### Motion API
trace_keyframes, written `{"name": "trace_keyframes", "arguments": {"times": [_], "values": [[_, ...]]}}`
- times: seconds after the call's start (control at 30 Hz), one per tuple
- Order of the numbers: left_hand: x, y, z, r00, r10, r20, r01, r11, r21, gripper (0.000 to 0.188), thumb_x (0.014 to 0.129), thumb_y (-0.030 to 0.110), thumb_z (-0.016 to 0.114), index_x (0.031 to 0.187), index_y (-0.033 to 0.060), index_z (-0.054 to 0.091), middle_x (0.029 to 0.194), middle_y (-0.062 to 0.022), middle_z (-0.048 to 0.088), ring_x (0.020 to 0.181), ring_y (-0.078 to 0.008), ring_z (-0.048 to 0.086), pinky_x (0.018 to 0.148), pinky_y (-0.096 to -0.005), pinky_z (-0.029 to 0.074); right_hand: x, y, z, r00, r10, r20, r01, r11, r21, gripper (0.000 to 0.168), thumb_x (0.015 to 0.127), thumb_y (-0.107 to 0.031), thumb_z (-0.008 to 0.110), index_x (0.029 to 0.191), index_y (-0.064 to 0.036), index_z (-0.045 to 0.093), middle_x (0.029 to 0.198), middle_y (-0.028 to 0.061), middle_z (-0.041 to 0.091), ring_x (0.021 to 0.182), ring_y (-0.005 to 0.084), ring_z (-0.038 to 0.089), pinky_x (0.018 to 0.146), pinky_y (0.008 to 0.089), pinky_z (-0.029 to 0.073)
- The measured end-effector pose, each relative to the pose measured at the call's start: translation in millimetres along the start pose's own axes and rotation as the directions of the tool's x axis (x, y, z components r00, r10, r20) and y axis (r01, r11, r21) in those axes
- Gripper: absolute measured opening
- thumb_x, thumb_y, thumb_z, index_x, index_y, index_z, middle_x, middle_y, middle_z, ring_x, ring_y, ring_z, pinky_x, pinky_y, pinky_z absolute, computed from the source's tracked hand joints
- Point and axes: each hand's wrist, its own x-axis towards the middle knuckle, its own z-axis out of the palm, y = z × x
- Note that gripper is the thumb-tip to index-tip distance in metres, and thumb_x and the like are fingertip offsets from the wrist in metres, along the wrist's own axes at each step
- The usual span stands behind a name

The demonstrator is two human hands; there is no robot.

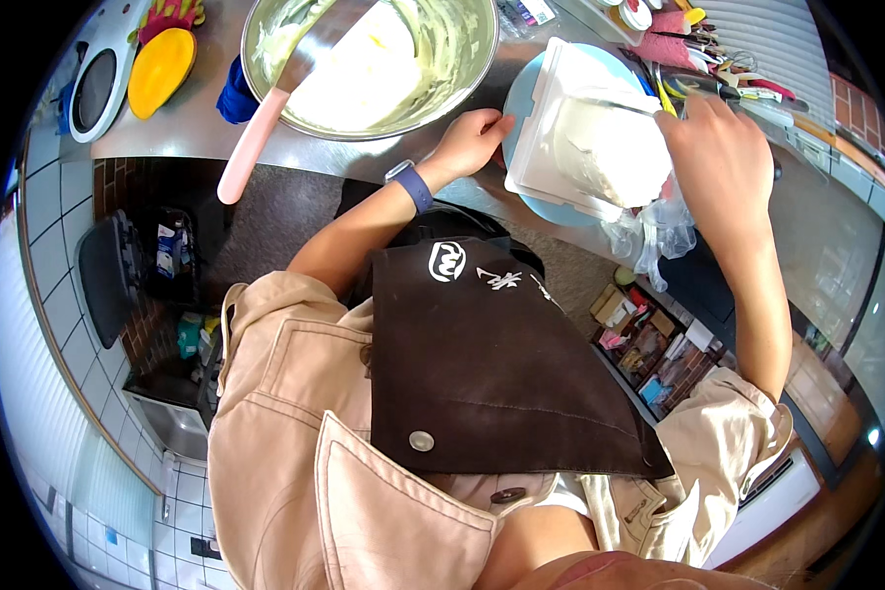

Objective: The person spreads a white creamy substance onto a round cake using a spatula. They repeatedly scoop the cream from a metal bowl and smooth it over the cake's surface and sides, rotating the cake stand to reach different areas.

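A cake covered in white cream [611, 151] sits on a square white cake board [537, 158], which rests on a round blue turntable [520, 88]. My left hand [473, 140] is at the turntable's left rim, thumb and fingers gripping its edge. From the right, my right hand [719, 151] grips a tool whose thin metal blade [623, 108] reaches over the cream; the handle is hidden in my fist. Up and to the left stands a large metal bowl [369, 135] of white cream. A spatula with a pink handle [254, 144] lies across its rim.
Clear plastic wrap [653, 232] hangs by the turntable at the table's front edge. Several tools [752, 85] lie at the right back. A halved mango-like yellow fruit [161, 72], a dragon fruit [168, 18] and a white kitchen scale [103, 81] are at the left. Blue cloth [237, 94] touches the bowl.
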Motion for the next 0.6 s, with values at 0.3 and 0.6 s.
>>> {"name": "trace_keyframes", "arguments": {"times": [0.3,0.6], "values": [[31.5,9.6,-7.3,0.978,0.053,-0.201,-0.090,0.979,-0.181,0.032,0.102,0.031,0.059,0.115,0.0023,0.063,0.101,-0.0036,0.067,0.092,-0.0101,0.060,0.080,-0.0241,0.048,-17.1,-25.4,-9.3,0.996,-0.080,-0.029,0.082,0.995,0.050,0.003,0.066,-0.008,0.068,0.068,-0.009,0.066,0.074,0.0036,0.060,0.079,0.0179,0.062,0.062,0.0311,0.047],[-12.7,-1.6,2.7,0.994,-0.083,0.064,0.091,0.989,-0.119,0.031,0.103,0.031,0.057,0.107,0.0009,0.064,0.089,-0.0012,0.065,0.077,-0.0093,0.062,0.069,-0.0254,0.051,-25.5,-14.8,-36.3,0.996,-0.086,0.016,0.083,0.989,0.125,0.018,0.074,-0.010,0.067,0.091,-0.012,0.073,0.081,0.0034,0.059,0.083,0.0190,0.061,0.070,0.0333,0.048]]}}
